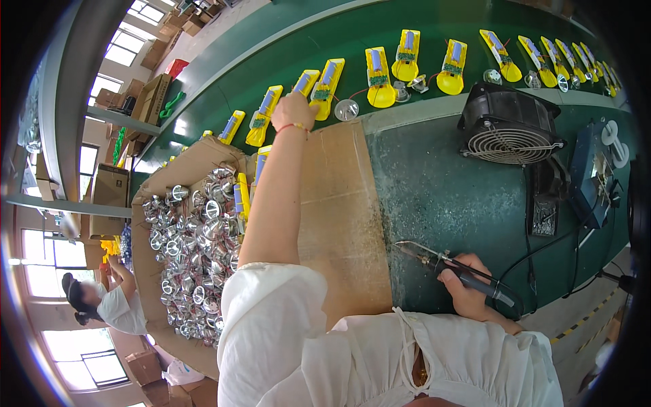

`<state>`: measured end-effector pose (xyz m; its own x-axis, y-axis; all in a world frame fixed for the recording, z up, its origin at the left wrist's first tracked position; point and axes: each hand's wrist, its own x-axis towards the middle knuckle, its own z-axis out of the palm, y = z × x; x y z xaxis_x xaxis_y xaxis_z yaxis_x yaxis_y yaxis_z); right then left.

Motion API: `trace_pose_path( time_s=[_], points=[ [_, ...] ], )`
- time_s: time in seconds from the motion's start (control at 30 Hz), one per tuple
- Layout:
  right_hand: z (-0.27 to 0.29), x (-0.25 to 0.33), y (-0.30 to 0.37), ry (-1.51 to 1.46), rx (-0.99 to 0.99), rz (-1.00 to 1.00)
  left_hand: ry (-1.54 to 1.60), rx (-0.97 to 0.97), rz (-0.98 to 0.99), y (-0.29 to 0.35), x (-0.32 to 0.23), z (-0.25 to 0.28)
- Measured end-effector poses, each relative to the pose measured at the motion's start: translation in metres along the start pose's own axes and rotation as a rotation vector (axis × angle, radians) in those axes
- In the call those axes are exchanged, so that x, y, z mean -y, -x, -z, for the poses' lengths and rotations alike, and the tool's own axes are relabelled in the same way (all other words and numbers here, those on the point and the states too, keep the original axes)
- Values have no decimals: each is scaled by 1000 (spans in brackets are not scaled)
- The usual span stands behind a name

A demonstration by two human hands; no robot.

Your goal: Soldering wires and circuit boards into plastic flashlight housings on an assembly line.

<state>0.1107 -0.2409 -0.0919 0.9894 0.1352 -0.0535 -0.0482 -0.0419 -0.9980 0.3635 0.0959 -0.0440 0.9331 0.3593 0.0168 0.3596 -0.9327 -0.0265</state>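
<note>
My left hand reaches far forward and is closed over the near end of a yellow flashlight shell; the fingertips are partly hidden. That shell carries a blue-violet battery, and my hand covers its lower part. Another yellow shell with a battery and green circuit board lies just right of it, and one more lies to its left. In my right hand is a soldering iron, its tip pointing left over the green work surface.
Silver reflector lamps fill a cardboard box at left. A cardboard sheet covers mid-bench. Several shells line the green belt. A black fan and a solder stand stand right. A person works far left.
</note>
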Motion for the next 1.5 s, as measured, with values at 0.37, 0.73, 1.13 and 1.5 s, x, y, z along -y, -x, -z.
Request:
trace_pose_path(
  time_s=[0.37,0.73,1.13,1.5],
  points=[
    [-5,2,0,-106,-52,-60,466,-264,-146,256,39,-12],
    [-9,-2,3,-75,-108,45,208,-736,448,293,193,36],
    [-3,13,27,-64,-94,78,510,-681,190,253,225,29],
    [-36,32,25,-108,110,82,1345,78,61,334,74,6]
  ],
)
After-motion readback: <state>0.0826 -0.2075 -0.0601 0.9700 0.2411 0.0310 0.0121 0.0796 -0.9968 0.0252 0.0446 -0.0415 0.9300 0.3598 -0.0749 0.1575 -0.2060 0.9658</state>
